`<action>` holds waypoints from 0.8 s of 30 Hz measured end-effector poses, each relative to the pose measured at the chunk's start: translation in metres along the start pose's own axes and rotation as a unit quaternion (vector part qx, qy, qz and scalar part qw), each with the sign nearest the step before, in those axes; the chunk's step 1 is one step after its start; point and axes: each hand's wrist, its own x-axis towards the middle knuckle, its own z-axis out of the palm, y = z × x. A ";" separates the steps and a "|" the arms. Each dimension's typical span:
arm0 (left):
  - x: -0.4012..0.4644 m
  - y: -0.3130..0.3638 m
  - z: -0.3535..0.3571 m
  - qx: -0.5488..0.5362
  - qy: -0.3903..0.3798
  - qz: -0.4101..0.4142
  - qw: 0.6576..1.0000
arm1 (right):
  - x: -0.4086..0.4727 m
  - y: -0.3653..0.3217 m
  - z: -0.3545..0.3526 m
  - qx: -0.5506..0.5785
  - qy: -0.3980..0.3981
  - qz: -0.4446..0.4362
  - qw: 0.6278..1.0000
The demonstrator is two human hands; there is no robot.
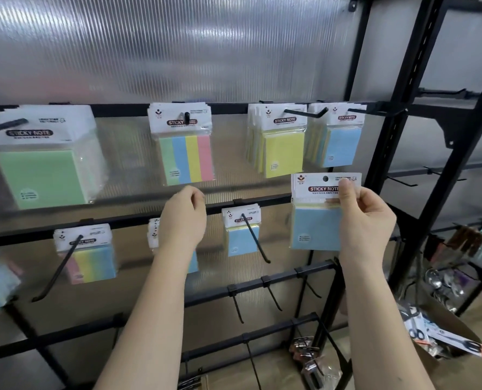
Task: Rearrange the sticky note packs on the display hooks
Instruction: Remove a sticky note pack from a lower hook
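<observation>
The right hand pinches a blue pack by its header card, thumb over the print, free of any hook and held upright just right of the middle rail; its punched hole sits clear above the fingers; the matching blue packs hang on the top-row hook straight above, so the likely move is up and onto that tip, and the right hand is the nearer; open air lies between, the rack upright close on the right; the left hand hovers by the middle rail, loosely curled, holding nothing
</observation>
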 end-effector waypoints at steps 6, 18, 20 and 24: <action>-0.007 0.020 0.048 0.033 -0.023 -0.042 0.998 | 0.054 0.002 -0.026 0.035 -0.024 -0.028 0.999; -0.026 0.060 0.114 0.096 0.027 -0.130 0.986 | 0.157 -0.020 -0.049 0.113 -0.104 -0.083 0.985; -0.027 0.061 0.116 0.092 0.024 -0.136 0.986 | 0.164 -0.021 -0.048 0.116 -0.105 -0.077 0.985; -0.025 0.065 0.116 0.098 0.022 -0.140 0.985 | 0.172 -0.016 -0.046 0.111 -0.100 -0.065 0.987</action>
